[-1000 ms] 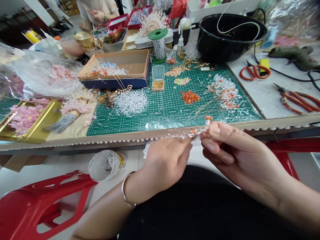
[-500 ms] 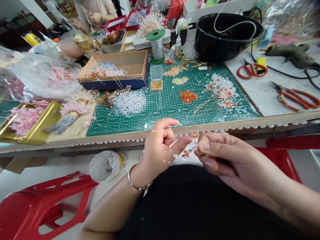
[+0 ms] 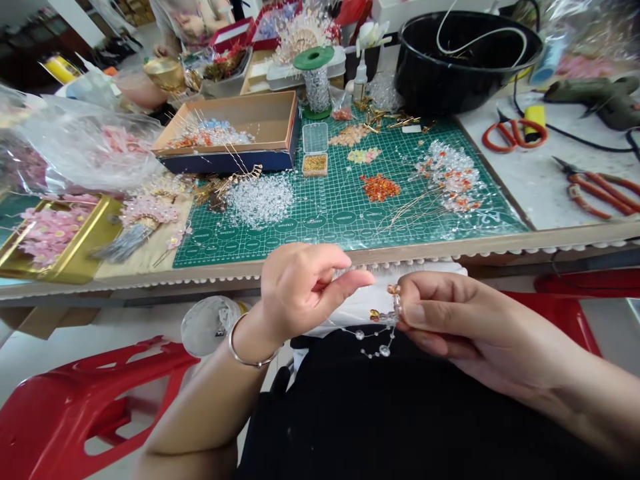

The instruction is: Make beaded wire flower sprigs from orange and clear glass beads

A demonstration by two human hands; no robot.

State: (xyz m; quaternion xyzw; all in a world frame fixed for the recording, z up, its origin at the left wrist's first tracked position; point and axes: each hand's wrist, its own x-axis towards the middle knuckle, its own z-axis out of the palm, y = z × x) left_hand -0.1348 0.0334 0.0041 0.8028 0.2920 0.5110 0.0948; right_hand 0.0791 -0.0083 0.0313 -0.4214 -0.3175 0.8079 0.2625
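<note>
My right hand point(image 3: 450, 313) pinches a beaded wire sprig point(image 3: 385, 315) with clear and amber-orange beads between thumb and fingers. Below it dangles a thin strand of clear beads point(image 3: 373, 343), looping toward the underside of my left hand point(image 3: 305, 287); whether it touches that hand is hidden. The left thumb and forefinger are apart with nothing between them, and the other fingers curl in. Past the hands, a green cutting mat point(image 3: 320, 233) bears a pile of clear beads point(image 3: 260, 199), orange beads point(image 3: 381, 188) and a bundle of beaded wire stems point(image 3: 450, 177).
A shallow box point(image 3: 230, 160) holds beaded stems, beside a small case of gold beads point(image 3: 315, 165) and a wire spool point(image 3: 316, 83). Right are a black basin point(image 3: 460, 73), pliers point(image 3: 595, 190) and a glue gun point(image 3: 595, 100). A red stool point(image 3: 100, 400) stands lower left. Another person is at the back.
My left hand has moved left and away from the sprig, its wrist turning. The clear-bead strand now hangs lower below my right hand, which keeps its pinch.
</note>
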